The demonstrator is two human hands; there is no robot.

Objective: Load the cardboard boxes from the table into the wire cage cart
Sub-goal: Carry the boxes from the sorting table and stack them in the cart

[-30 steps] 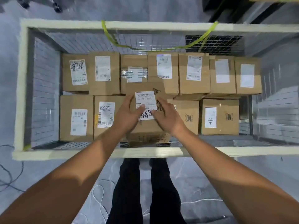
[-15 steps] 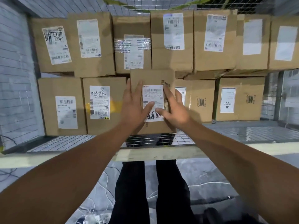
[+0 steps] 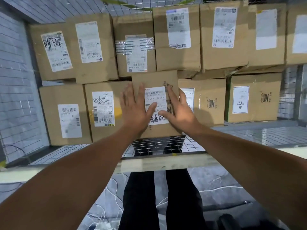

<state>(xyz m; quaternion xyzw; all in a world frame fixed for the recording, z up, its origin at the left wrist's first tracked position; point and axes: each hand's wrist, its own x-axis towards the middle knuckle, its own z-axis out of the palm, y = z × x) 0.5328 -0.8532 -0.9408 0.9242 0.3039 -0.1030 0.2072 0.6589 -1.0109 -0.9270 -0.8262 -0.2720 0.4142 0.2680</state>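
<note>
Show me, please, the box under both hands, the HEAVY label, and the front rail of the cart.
Centre box [image 3: 154, 80]: head view, bare cardboard above its white label.
HEAVY label [image 3: 240, 99]: head view, middle of the white sheet.
Front rail [image 3: 166, 163]: head view, pale top face between the forearms.

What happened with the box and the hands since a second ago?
The labelled box went down into the near row of the wire cage cart as the person leaned in closer. The left hand and right hand did not let go; they now lie flat on its top with fingers spread. The other boxes and the cart stayed where they were.
</note>
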